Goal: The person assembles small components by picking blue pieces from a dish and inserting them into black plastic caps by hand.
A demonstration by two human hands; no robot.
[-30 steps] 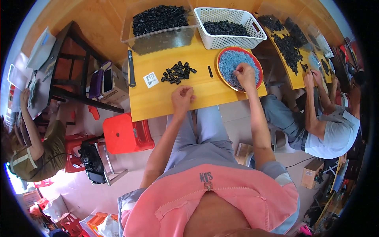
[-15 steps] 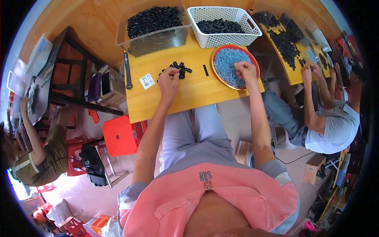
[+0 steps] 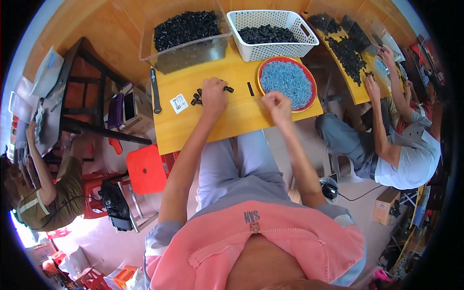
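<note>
My left hand (image 3: 214, 98) is over a small pile of short black plastic parts (image 3: 197, 98) on the yellow table, its fingers curled down among them. What those fingers grip is hidden beneath the hand. My right hand (image 3: 279, 107) is above the table at the near left rim of a red and yellow bowl (image 3: 314, 98). Its thumb and forefinger are pinched together, and whatever they hold is too small to make out. The bowl is full of tiny bluish clear pieces (image 3: 286, 83). Between my hands lies a thin black strip (image 3: 250, 89).
At the table's back stand a clear bin (image 3: 193, 59) and a white basket (image 3: 278, 51), both holding black parts. A white label (image 3: 179, 104) and a black strap-like item (image 3: 155, 92) lie left. A person (image 3: 401, 154) works at another table on the right; a red stool (image 3: 146, 169) stands below left.
My right hand has left the pieces in the bowl and moved left and nearer to me. My left hand has shifted slightly right, covering more of the black parts.
</note>
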